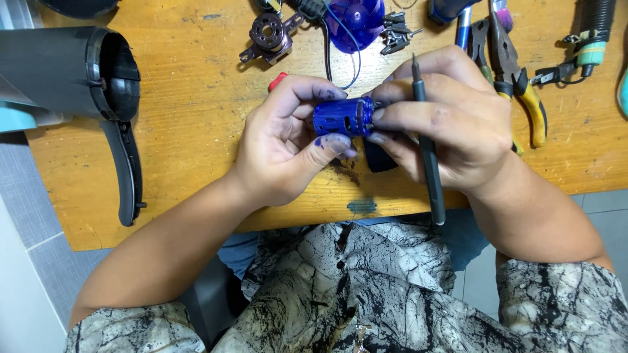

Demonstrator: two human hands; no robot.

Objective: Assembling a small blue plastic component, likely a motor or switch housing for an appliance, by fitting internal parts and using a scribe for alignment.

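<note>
Fingers (330, 140) of left hand (281, 147) pinching blue motor housing (342, 116) from its near end, thumb stained blue, index curled over the top; held above the wooden bench (196, 131), dead centre, just off the surface

Far left: grey hair dryer shell (65, 72), barrel gaping, handle hanging toward the bench edge, clearly gutted

Up top, moving right: small brown motor core on a bracket (268, 34), lying loose; blue fan impeller (356, 19) beside it, off its shaft, thin blue wire trailing down toward the hands; cluster of dark metal clips (396, 31) just right of that

Right hand (451, 124) closing on the housing's other end, fingertips pressed against it, a dark slim screwdriver (428, 163) tucked along the palm, tip up, handle reaching past the bench edge

Further right: yellow-handled pliers (520, 78) resting idle, then a corrugated black cord with a teal fitting (592, 39)

Judging progress: teardown looks well along, with shell open, fan and core out; housing in both hands, apparently being worked at its end; nothing reassembled yet
</note>
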